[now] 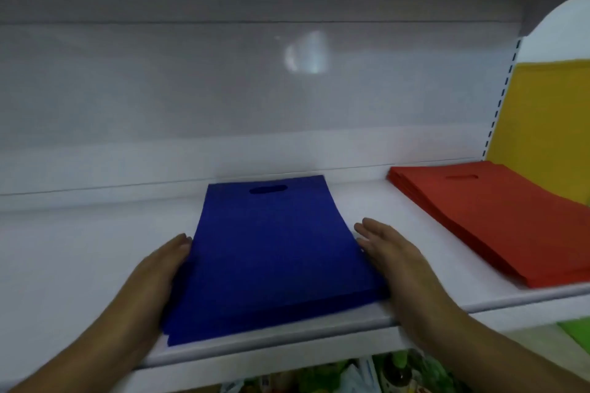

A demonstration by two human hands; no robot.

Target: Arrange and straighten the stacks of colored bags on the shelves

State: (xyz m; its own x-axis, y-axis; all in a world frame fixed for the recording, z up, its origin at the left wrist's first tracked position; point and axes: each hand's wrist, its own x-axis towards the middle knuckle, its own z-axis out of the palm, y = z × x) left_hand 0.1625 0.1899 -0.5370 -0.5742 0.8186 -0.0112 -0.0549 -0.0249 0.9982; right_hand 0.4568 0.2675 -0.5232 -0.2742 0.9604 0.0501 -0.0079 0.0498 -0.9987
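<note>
A stack of blue bags (271,252) with a cut-out handle lies flat on the white shelf (79,249), its near edge close to the shelf's front lip. My left hand (156,274) presses flat against the stack's left side, fingers straight and together. On the opposite side my right hand (392,252) rests flat against the right edge. Neither hand grips a bag. A stack of red bags (498,223) lies further right on the same shelf, angled a little.
A yellow bag (542,124) stands upright behind the red stack at the far right. The shelf's white back panel (223,89) rises behind. Green and mixed-coloured goods (399,373) show on the level below the shelf's front lip.
</note>
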